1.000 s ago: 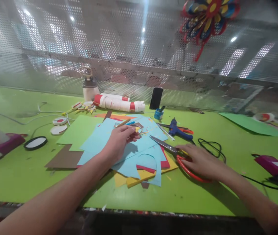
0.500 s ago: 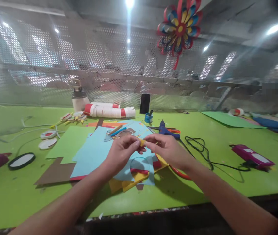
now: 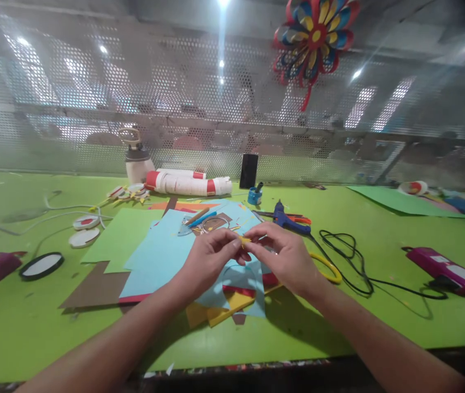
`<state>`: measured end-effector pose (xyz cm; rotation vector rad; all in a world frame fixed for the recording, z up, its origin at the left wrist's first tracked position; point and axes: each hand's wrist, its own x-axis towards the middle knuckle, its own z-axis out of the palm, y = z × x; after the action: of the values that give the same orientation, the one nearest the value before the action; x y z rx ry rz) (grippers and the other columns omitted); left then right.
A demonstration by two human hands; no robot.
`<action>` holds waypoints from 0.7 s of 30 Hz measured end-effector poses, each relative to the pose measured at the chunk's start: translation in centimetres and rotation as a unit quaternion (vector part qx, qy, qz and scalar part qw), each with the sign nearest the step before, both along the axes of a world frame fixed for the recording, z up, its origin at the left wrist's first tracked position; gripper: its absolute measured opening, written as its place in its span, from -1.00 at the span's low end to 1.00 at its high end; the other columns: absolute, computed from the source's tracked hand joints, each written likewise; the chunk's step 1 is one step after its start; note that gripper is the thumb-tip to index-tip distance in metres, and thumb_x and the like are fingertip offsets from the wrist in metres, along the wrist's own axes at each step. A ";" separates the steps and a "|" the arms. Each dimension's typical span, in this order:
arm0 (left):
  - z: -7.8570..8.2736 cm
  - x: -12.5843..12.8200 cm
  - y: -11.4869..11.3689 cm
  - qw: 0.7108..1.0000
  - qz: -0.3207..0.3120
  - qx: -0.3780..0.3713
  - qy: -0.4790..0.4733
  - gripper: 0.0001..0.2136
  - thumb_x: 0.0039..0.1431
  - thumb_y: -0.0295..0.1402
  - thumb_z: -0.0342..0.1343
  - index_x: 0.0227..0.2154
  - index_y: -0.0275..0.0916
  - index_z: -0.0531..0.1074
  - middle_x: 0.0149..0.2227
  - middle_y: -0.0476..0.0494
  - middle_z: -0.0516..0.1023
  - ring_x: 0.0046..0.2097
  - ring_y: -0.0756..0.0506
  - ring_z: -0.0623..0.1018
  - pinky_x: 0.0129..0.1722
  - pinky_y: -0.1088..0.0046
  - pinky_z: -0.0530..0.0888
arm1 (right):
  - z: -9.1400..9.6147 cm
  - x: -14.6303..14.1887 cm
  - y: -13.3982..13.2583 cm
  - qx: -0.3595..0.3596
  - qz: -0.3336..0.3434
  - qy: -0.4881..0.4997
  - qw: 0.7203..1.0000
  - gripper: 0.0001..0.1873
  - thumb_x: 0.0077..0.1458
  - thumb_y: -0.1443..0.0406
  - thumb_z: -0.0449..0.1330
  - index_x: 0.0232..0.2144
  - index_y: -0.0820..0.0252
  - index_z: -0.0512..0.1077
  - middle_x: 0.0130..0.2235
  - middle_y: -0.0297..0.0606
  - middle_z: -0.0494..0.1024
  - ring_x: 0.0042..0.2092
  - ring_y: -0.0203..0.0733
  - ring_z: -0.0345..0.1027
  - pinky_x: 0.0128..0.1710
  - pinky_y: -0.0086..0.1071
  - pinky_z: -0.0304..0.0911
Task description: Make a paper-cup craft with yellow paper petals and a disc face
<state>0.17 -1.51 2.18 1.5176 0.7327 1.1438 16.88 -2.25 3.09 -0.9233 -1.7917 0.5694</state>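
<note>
A small yellow paper piece [image 3: 245, 239] is pinched between the fingertips of both hands. My left hand [image 3: 215, 256] closes on its left side, and my right hand [image 3: 284, 256] grips it from the right; the fingers hide most of its shape. Beneath them lies a pile of light blue paper [image 3: 154, 251] with red and yellow sheets under it. A blue pen [image 3: 201, 219] and a clear protractor [image 3: 183, 226] rest on the pile just beyond my left hand. The blue glue gun [image 3: 287, 219] lies past my right hand, and a yellow ring [image 3: 325, 268] sits beside my right wrist.
White paper cups [image 3: 187, 184] lie stacked sideways at the back, near a spray bottle [image 3: 137, 164]. A phone [image 3: 249, 170] stands upright behind a blue ink pot [image 3: 254, 195]. Black cable [image 3: 359, 262] loops at right toward a purple device [image 3: 447, 268]. Green paper [image 3: 125, 240] lies at left.
Both hands keep hold of the yellow paper piece, with the fingers slightly shifted around it. The view has turned a little to the left, and a yellow ring now shows beside my right wrist.
</note>
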 end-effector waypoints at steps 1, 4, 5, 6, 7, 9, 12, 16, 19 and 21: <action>0.0 0.1 0.0 1.000 0.003 -0.001 0.000 -0.83 0.15 -0.33 0.10 -0.42 -0.36 0.46 -0.51 -0.10 0.53 -0.43 -0.01 0.50 -0.33 0.47 0.45 | 0.0 0.0 0.0 0.020 -0.009 -0.006 1.000 -0.91 0.03 0.35 0.23 -0.34 0.23 0.48 -0.31 -0.20 0.52 -0.26 -0.19 0.39 -0.29 -0.33 0.33; -0.3 0.3 0.0 1.000 0.008 -0.001 0.006 -0.84 0.14 -0.34 0.10 -0.42 -0.36 0.45 -0.50 -0.10 0.53 -0.42 -0.01 0.51 -0.33 0.46 0.46 | -0.3 0.1 0.0 0.082 -0.020 -0.036 0.996 -0.93 0.05 0.38 0.22 -0.33 0.23 0.47 -0.30 -0.19 0.50 -0.24 -0.20 0.38 -0.24 -0.31 0.32; -0.4 0.3 0.0 1.000 0.010 0.000 0.008 -0.84 0.14 -0.34 0.09 -0.41 -0.35 0.45 -0.50 -0.10 0.53 -0.42 -0.02 0.51 -0.33 0.45 0.46 | -0.4 0.1 0.0 0.101 -0.022 -0.044 0.994 -0.93 0.06 0.40 0.21 -0.33 0.23 0.47 -0.30 -0.19 0.49 -0.23 -0.20 0.37 -0.21 -0.30 0.31; -0.4 0.4 0.0 1.000 0.011 0.001 0.011 -0.85 0.14 -0.35 0.09 -0.41 -0.35 0.45 -0.49 -0.09 0.53 -0.42 -0.02 0.51 -0.33 0.45 0.46 | -0.5 0.1 0.1 0.118 -0.024 -0.052 0.991 -0.92 0.06 0.41 0.21 -0.32 0.23 0.47 -0.30 -0.19 0.48 -0.22 -0.19 0.37 -0.19 -0.29 0.31; -0.5 0.5 0.0 1.000 0.013 0.001 0.014 -0.85 0.14 -0.35 0.08 -0.41 -0.35 0.44 -0.48 -0.09 0.52 -0.42 -0.01 0.52 -0.34 0.45 0.46 | -0.6 0.1 0.1 0.131 -0.027 -0.060 0.989 -0.90 0.06 0.42 0.21 -0.31 0.23 0.46 -0.28 -0.18 0.48 -0.20 -0.19 0.36 -0.16 -0.28 0.30; -0.6 0.6 0.1 1.000 0.016 0.002 0.021 -0.86 0.14 -0.36 0.07 -0.40 -0.35 0.44 -0.48 -0.08 0.52 -0.42 -0.01 0.52 -0.34 0.46 0.47 | -0.9 0.2 0.2 0.149 -0.033 -0.079 0.985 -0.85 0.06 0.44 0.20 -0.26 0.24 0.45 -0.25 -0.15 0.46 -0.15 -0.17 0.35 -0.12 -0.26 0.29; -0.6 0.6 0.1 0.999 0.023 0.006 0.033 -0.87 0.14 -0.38 0.07 -0.41 -0.34 0.44 -0.50 -0.06 0.50 -0.43 0.00 0.51 -0.36 0.48 0.46 | -1.0 0.2 0.2 0.161 -0.038 -0.104 0.981 -0.83 0.09 0.43 0.17 -0.22 0.25 0.45 -0.21 -0.13 0.43 -0.11 -0.15 0.33 -0.08 -0.24 0.28; -0.5 0.5 0.0 0.999 0.020 0.004 0.031 -0.88 0.12 -0.38 0.09 -0.42 -0.34 0.45 -0.46 -0.07 0.52 -0.42 0.01 0.52 -0.37 0.49 0.46 | -1.1 0.2 0.1 0.174 -0.051 -0.099 0.978 -0.88 0.08 0.43 0.19 -0.27 0.24 0.45 -0.23 -0.14 0.42 -0.12 -0.15 0.33 -0.10 -0.23 0.29; -0.4 0.5 -0.1 1.000 0.011 -0.012 0.024 -0.90 0.10 -0.40 0.11 -0.40 -0.34 0.47 -0.42 -0.08 0.53 -0.39 0.00 0.53 -0.33 0.48 0.46 | -1.1 0.3 0.2 0.189 -0.056 -0.098 0.975 -0.89 0.07 0.45 0.19 -0.30 0.23 0.45 -0.24 -0.15 0.43 -0.14 -0.15 0.33 -0.12 -0.23 0.30; -0.3 0.5 -0.3 0.999 0.004 -0.032 0.010 -0.89 0.08 -0.42 0.12 -0.36 -0.35 0.49 -0.39 -0.09 0.54 -0.37 -0.02 0.54 -0.29 0.46 0.47 | -1.2 0.4 0.2 0.200 -0.057 -0.103 0.973 -0.89 0.07 0.46 0.18 -0.32 0.22 0.44 -0.24 -0.15 0.42 -0.14 -0.15 0.32 -0.13 -0.22 0.30</action>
<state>0.67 -1.77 1.86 1.4760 0.7819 1.1022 17.25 -2.05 1.84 -0.8182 -1.9292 0.0314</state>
